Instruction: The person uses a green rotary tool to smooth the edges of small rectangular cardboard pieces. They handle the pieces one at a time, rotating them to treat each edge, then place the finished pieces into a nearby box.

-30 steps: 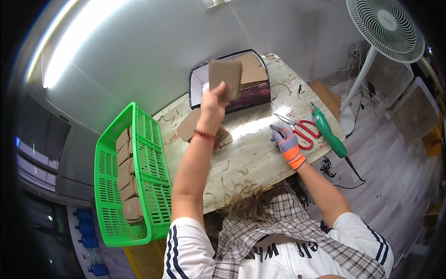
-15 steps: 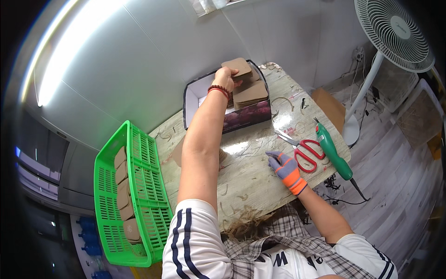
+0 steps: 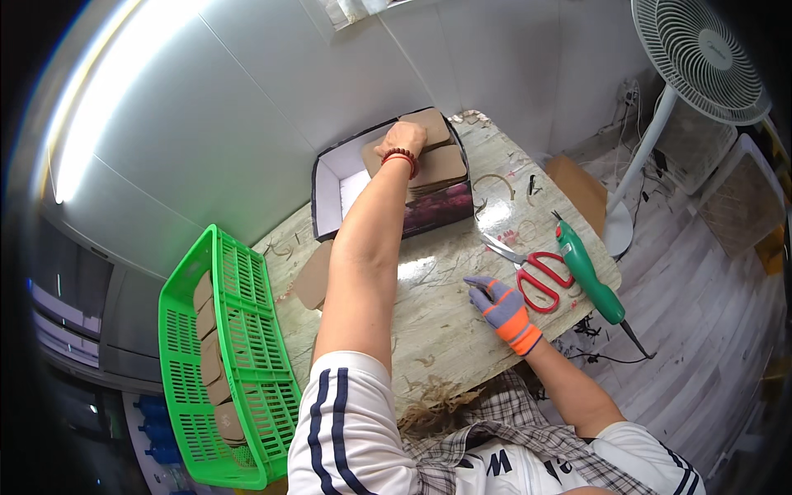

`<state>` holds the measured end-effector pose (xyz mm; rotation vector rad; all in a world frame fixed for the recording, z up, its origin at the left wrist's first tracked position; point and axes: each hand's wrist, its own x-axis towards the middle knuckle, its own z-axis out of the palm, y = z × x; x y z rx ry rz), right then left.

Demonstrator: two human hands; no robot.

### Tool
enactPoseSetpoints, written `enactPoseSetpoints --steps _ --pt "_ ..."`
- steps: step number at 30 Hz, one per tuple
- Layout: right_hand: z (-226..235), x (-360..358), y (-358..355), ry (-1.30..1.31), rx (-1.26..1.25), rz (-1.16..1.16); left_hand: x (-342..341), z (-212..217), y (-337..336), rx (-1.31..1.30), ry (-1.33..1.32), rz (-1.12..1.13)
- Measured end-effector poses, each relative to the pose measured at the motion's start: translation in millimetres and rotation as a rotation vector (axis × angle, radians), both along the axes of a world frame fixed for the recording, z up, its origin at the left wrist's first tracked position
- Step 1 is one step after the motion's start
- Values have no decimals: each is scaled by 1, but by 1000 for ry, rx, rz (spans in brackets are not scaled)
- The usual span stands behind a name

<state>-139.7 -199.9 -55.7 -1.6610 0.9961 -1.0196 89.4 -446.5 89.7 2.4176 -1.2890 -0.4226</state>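
Note:
My left hand (image 3: 404, 139), with beaded bracelets at the wrist, reaches into a dark-edged box (image 3: 441, 208) with a white inside. Its fingers curl down among stacked brown boards (image 3: 441, 167) with rounded corners; the fingertips are hidden, so what they grip does not show. My right hand (image 3: 502, 309), in a grey and orange glove, rests on the table with its fingers partly spread and nothing held. Beside it lie red-handled scissors (image 3: 540, 280) and a green corded hand tool (image 3: 587, 272) with a thin forked tip. More brown board (image 3: 313, 279) shows next to my left forearm.
A green plastic basket (image 3: 256, 346) holding brown boards stands left of the table (image 3: 441, 318). Thread scraps lie on the tabletop, with a brown fibre tangle (image 3: 433, 408) at its near edge. A white fan (image 3: 660, 140) and a cardboard box (image 3: 577, 194) stand at right.
My left hand has lowered from a raised stack of brown boards at the box's far side. The boards there now lie lower in the box. My right hand stays nearly in place.

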Motion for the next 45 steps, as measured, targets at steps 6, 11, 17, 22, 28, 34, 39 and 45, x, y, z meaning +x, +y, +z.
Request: enactPoseSetpoints --steps 6,11,17,22,28,34,39,45 --pt "0 6 4 35 70 22 31 -11 -5 -67 8 -48" --pt "1 4 2 17 -18 47 52 24 32 -284 -99 -150" --pt "-11 0 -3 -35 73 76 121 77 156 -127 -41 -350" --pt "4 -15 8 247 -523 -9 178 53 332 -119 -65 -219" --pt "43 -114 -7 834 -749 -539 108 -69 476 138 -260 223" --pt "-12 -162 -48 1229 -412 -483 51 -122 466 -143 -73 83" --pt "6 -149 -31 1214 -234 -371 -30 -125 436 -229 -100 -103" --pt "-18 -209 -80 418 16 -261 -62 -100 405 -593 -202 -237"
